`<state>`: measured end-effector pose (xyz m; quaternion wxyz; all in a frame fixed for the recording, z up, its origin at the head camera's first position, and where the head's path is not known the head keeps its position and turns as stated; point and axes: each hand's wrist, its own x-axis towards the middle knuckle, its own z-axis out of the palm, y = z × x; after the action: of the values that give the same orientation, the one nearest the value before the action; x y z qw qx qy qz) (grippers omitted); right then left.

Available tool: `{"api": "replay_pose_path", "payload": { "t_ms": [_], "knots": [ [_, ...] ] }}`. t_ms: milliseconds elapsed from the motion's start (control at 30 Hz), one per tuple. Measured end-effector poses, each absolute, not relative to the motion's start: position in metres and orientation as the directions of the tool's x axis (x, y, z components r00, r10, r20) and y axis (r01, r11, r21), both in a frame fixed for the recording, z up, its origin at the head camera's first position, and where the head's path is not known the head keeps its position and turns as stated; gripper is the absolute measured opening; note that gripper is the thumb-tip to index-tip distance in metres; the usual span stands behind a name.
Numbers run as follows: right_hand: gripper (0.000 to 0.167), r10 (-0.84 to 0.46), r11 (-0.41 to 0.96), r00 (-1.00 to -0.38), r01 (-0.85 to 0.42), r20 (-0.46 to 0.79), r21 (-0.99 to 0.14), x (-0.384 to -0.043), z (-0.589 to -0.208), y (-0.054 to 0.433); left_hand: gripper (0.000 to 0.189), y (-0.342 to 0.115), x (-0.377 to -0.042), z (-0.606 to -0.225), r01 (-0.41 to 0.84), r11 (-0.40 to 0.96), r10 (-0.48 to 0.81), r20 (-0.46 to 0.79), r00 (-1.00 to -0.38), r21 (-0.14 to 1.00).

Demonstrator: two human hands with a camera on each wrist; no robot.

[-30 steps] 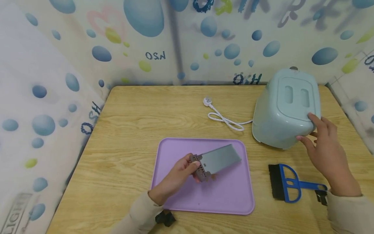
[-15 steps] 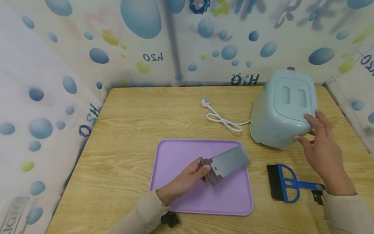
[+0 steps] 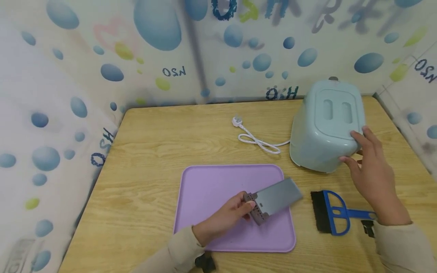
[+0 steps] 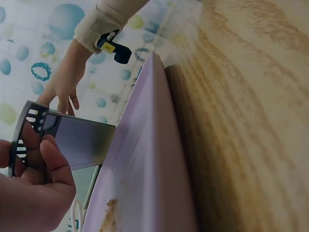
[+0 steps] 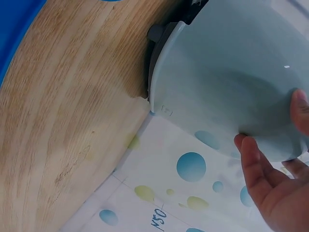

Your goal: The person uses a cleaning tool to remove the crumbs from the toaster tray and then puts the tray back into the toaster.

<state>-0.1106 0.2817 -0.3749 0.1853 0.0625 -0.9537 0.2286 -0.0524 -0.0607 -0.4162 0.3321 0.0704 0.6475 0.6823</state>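
My left hand [image 3: 225, 216] pinches the slotted brown end of a flat metal crumb tray [image 3: 280, 195]. Its grey plate slants up to the right over the right side of a purple tray [image 3: 205, 180]. Brown crumbs [image 4: 111, 212] lie on the purple tray in the left wrist view. At the back right stands a pale blue-green toaster [image 3: 314, 151] with a lid on top. My right hand [image 3: 373, 178] rests its fingertips on the toaster's near right corner, thumb on the front and fingers at the lid edge and side.
A blue brush [image 3: 321, 212] with black bristles lies between the purple tray and my right forearm. From the toaster a white cord [image 3: 263, 145] runs left to its plug [image 3: 236, 121]. A patterned wall covering [image 3: 177, 38] rises behind the wooden table [image 3: 143, 151].
My left hand has carried the crumb tray right and a little toward me, its far end now past the purple tray's right edge. The right hand stays on the toaster.
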Motion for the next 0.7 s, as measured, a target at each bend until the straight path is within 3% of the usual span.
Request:
{"api": "replay_pose_path", "payload": {
  "t_ms": [700],
  "knots": [
    [0.073, -0.008, 0.893, -0.923, -0.179, 0.384, -0.413, -0.111, -0.373, 0.281, 0.015, -0.029, -0.053, -0.420, -0.483, 0.065, 0.466, -0.455, -0.759, 0.873]
  ]
}}
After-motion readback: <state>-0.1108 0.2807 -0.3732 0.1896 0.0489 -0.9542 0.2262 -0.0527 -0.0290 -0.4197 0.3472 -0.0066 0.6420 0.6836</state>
